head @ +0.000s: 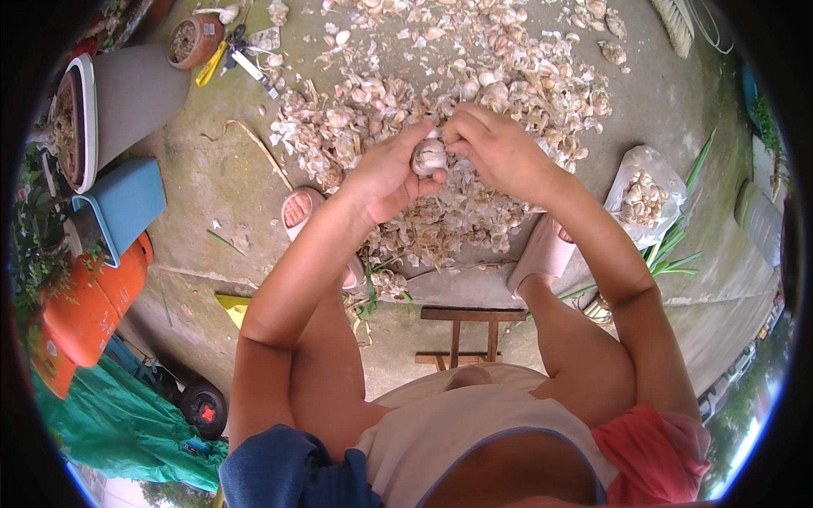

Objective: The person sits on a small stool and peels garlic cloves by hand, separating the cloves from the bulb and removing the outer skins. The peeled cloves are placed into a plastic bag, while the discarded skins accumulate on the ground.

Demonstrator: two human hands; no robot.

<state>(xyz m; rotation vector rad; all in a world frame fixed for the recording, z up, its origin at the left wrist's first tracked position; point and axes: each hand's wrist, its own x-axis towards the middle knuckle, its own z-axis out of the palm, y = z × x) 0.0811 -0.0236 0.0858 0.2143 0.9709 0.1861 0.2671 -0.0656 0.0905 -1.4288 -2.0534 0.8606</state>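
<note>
A whitish garlic bulb (429,157) with purple streaks rests in my left hand (395,168), held between its thumb and fingers. My right hand (492,146) is at the bulb's right upper side, its thumb and forefinger pinched together; whether a bit of skin or stem is between them cannot be made out. Beneath both hands, a wide heap of garlic skins (444,222) mixed with cloves and bulbs covers the concrete ground. To the right, a clear plastic bag (664,222) holds peeled or separated garlic cloves (643,198).
Pink slippers (540,251) are on my feet at the heap's near edge. Green onions (673,254) lie beside the bag. A clay pot (195,41), keys with a yellow strap (211,63), a blue planter (130,200) and an orange container (95,305) are leftward. A wooden stool (473,315) is below me.
</note>
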